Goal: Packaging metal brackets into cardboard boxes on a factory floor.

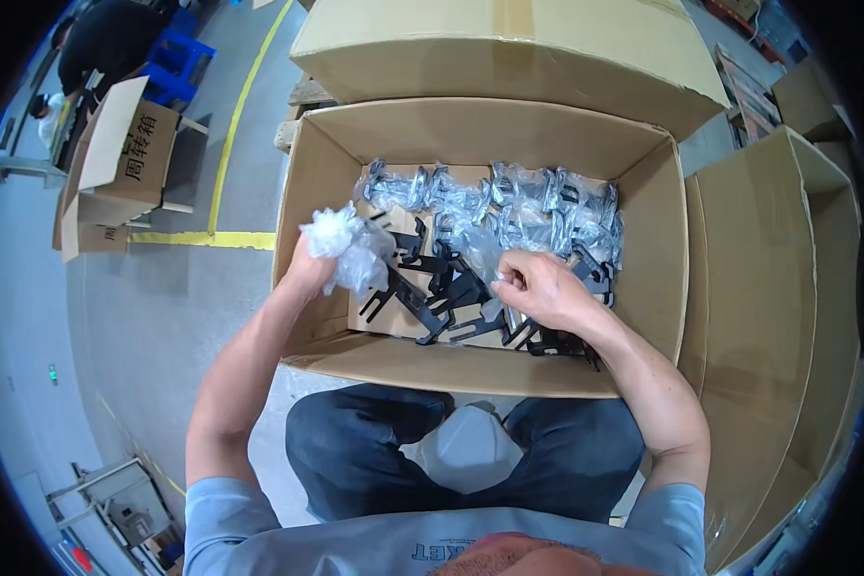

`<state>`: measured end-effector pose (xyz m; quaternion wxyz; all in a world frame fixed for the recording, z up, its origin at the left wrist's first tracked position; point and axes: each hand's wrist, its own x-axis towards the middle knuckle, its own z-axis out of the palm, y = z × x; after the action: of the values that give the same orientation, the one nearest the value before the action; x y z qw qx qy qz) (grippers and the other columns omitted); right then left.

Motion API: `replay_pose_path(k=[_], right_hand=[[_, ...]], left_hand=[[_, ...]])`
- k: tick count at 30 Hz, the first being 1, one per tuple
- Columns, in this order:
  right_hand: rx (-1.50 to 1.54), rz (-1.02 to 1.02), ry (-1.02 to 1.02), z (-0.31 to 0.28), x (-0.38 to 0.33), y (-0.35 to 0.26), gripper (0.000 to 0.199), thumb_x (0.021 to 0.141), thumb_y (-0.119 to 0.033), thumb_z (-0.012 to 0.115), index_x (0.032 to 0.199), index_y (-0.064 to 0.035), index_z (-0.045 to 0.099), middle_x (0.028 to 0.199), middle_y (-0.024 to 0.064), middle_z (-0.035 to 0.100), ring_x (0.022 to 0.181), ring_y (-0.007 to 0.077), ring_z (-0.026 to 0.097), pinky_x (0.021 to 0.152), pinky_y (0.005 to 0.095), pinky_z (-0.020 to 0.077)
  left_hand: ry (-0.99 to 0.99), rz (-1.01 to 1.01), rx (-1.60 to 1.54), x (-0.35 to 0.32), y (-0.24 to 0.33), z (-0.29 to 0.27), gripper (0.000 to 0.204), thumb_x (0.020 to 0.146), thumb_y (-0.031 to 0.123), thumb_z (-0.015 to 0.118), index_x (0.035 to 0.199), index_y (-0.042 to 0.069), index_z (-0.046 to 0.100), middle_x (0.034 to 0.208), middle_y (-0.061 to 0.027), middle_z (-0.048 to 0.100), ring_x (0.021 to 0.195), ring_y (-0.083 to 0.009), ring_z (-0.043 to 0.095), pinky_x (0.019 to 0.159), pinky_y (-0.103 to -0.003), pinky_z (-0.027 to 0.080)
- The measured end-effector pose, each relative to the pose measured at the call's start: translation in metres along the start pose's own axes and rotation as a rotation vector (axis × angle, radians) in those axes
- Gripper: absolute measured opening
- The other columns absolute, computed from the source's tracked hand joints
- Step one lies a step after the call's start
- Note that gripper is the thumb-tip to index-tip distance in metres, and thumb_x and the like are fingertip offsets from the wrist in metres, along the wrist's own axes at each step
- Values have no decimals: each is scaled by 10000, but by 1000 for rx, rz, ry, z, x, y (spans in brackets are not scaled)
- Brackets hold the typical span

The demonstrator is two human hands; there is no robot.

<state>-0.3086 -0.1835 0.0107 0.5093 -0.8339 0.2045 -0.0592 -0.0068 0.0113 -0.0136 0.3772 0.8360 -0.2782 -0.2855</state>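
Note:
In front of me stands a large open cardboard box (456, 372). My left hand (307, 267), over the box's left side, is closed on a bunch of crumpled clear plastic bags (355, 252). Toward the middle right, my right hand (544, 288) has its fingers pinched on a clear plastic bag (480, 248). Loose black brackets (418, 305) with forked ends lie jumbled on the cardboard between and below my hands. Behind them sit rows of brackets wrapped in clear plastic (523, 197). My right forearm hides part of the near right corner.
A closed carton (509, 62) stands just beyond the box. Another open carton (749, 288) rises close on the right. At far left are an open carton (149, 144), a blue plastic stool (178, 58) and a person in black (110, 43). Yellow lines (230, 144) mark the floor.

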Motion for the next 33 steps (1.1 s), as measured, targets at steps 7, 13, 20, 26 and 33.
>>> replay_pose_path(k=[7,13,20,26,33], right_hand=[[39,-7,17,-12,-1,-13,149,799,-94,625,732,0,530,612,39,545,527,187,447,531,308,391],[57,-15,52,-21,-6,-17,151,794,-88,621,719,-6,519,603,37,539,526,180,444,526,310,387],[73,-86,63,-24,-7,-16,160,793,-97,605,699,-7,513,590,68,560,519,228,495,547,356,426],[113,-79,64,-22,-4,-6,165,812,-85,617,712,-16,504,665,28,554,577,149,457,552,295,387],[431,-97,-66,-5,0,-14,139,857,-130,617,785,-26,560,765,38,597,658,154,501,615,289,408]], left_hand=[[-133,40,683,-15,11,-22,366,883,323,584,981,-17,679,902,-190,707,764,-323,666,699,-430,520],[-146,214,854,-30,5,-31,322,846,289,604,946,-8,677,877,-195,701,733,-351,655,680,-439,515],[-65,180,668,-52,31,-43,279,836,242,625,950,-9,670,874,-194,697,736,-349,654,683,-429,513],[-26,229,188,-63,67,-42,273,821,145,681,1058,9,658,1005,-135,692,867,-263,665,787,-363,521],[-516,250,-226,-89,104,49,695,812,132,750,1421,23,434,1331,-130,547,1172,-230,549,991,-342,461]])
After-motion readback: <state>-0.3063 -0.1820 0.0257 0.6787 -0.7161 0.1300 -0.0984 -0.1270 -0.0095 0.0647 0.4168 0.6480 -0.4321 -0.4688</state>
